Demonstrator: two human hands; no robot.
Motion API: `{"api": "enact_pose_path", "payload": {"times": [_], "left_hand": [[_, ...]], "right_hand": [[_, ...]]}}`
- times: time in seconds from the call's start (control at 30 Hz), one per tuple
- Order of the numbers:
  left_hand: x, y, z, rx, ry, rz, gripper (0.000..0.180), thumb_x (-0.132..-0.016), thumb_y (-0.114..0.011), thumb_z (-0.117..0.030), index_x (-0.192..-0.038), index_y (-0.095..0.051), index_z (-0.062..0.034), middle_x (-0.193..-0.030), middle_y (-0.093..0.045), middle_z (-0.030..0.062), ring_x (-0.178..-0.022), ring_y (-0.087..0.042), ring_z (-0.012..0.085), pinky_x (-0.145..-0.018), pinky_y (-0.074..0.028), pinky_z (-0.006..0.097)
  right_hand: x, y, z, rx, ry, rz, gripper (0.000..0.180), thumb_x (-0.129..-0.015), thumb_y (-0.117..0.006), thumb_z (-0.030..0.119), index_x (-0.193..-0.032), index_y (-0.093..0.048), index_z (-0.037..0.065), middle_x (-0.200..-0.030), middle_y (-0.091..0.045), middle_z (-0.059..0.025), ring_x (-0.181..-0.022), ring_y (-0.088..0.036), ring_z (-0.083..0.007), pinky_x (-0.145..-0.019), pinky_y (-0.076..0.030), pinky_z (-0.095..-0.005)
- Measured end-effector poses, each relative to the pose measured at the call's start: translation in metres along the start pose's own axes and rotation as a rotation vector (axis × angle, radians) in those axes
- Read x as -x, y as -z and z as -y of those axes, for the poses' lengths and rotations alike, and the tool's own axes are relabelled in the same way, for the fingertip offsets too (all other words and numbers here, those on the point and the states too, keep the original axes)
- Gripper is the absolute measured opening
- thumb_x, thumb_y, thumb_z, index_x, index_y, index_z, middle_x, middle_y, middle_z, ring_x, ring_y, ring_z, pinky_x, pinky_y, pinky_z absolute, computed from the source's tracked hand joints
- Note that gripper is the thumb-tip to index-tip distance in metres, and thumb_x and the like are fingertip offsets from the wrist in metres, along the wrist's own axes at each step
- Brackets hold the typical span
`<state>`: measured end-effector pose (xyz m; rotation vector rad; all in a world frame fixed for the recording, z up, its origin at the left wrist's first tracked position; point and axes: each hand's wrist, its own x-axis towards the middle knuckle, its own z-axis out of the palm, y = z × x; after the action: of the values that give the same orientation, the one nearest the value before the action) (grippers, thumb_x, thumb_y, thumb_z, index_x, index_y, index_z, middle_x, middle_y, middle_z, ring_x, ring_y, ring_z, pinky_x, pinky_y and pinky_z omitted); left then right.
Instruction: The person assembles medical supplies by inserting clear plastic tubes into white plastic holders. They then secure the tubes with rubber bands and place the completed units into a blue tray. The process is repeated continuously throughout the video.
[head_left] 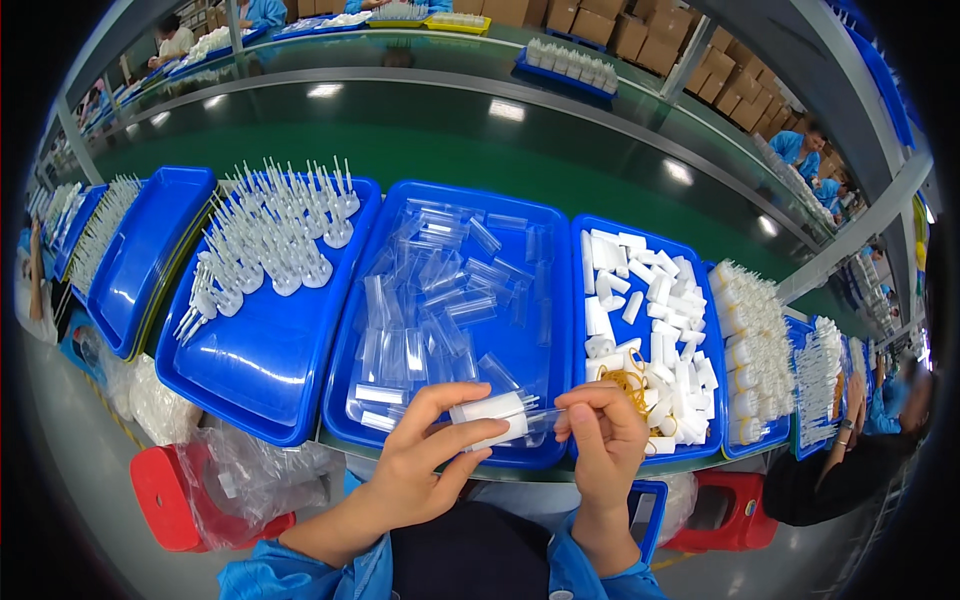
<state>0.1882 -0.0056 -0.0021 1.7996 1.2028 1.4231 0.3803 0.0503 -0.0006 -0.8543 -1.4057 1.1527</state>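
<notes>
Near the front edge of a blue tray (345, 345) of clear plastic sleeves (465, 300), my two hands meet. Between the thumb and fingers of my left hand (425, 465) are white cylindrical pieces (495, 408), at least two side by side, partly covered by the fingers. My right hand (607, 430) pinches a clear plastic sleeve (543, 420) by its right end. The sleeve's left end meets the white pieces; whether it goes over one I cannot tell. Beside my right hand, another blue tray (715, 350) holds white cylinders (660, 290) and yellowish rubber bands (625, 378).
To the left, a blue tray (255, 385) carries upright translucent thin-stemmed parts (275, 225). Bundled white parts (750, 350) stand at the right. Behind the trays runs a green conveyor belt (420, 125). Red stools (165, 500) are below, and a co-worker's arm (845, 440) is at right.
</notes>
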Motion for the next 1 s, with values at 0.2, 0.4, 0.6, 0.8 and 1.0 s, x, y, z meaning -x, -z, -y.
{"api": "enact_pose_path", "payload": {"times": [0.2, 0.4, 0.6, 0.8, 1.0], "left_hand": [[0.001, -0.005, 0.007, -0.049, -0.094, -0.036, 0.039, -0.075, -0.073, 0.006, -0.113, -0.066, 0.0022, -0.123, -0.057, 0.0209, -0.107, -0.063, 0.0309, -0.087, -0.053, 0.036], [0.003, -0.027, 0.019, -0.342, -0.233, -0.214, 0.066, -0.074, -0.081, -0.001, -0.131, -0.048, 0.0058, -0.118, -0.063, 0.0239, -0.106, -0.065, 0.0325, -0.078, -0.06, 0.034], [0.007, -0.033, 0.023, -0.34, -0.294, -0.21, 0.079, -0.076, -0.081, -0.005, -0.138, -0.034, 0.0074, -0.122, -0.06, 0.0268, -0.106, -0.066, 0.0329, -0.077, -0.061, 0.035], [0.008, -0.039, 0.017, -0.362, -0.28, -0.217, 0.077, -0.076, -0.083, -0.009, -0.136, -0.037, 0.0079, -0.12, -0.061, 0.0263, -0.104, -0.067, 0.0336, -0.079, -0.06, 0.037], [0.001, -0.026, 0.015, -0.347, -0.144, -0.295, 0.063, -0.072, -0.082, -0.004, -0.128, -0.054, 0.0029, -0.115, -0.066, 0.0196, -0.1, -0.067, 0.0305, -0.068, -0.055, 0.031]], "right_hand": [[-0.004, -0.008, 0.002, -0.079, -0.122, -0.03, 0.03, -0.09, -0.062, 0.0, -0.118, -0.052, -0.004, -0.096, -0.06, -0.0106, -0.077, -0.058, -0.0105, -0.069, -0.048, -0.0233], [0.007, -0.029, -0.001, 0.587, 0.182, -0.019, 0.107, -0.054, -0.092, 0.038, -0.137, -0.037, -0.002, -0.127, -0.033, -0.0206, -0.119, -0.036, -0.0336, -0.097, -0.034, -0.0473], [0.013, -0.039, -0.001, 0.665, 0.306, -0.204, 0.08, -0.056, -0.084, 0.031, -0.124, -0.055, 0.001, -0.103, -0.045, -0.013, -0.098, -0.044, -0.0284, -0.083, -0.033, -0.0411], [0.018, -0.034, 0.003, 0.757, 0.41, -0.235, 0.065, -0.059, -0.08, 0.03, -0.115, -0.064, 0.003, -0.091, -0.048, -0.0076, -0.088, -0.048, -0.0232, -0.08, -0.03, -0.0398], [0.018, -0.021, 0.028, 0.685, 0.306, -0.041, 0.061, -0.066, -0.082, 0.029, -0.118, -0.064, 0.003, -0.114, -0.057, -0.0103, -0.105, -0.051, -0.0275, -0.093, -0.034, -0.0433]]}}
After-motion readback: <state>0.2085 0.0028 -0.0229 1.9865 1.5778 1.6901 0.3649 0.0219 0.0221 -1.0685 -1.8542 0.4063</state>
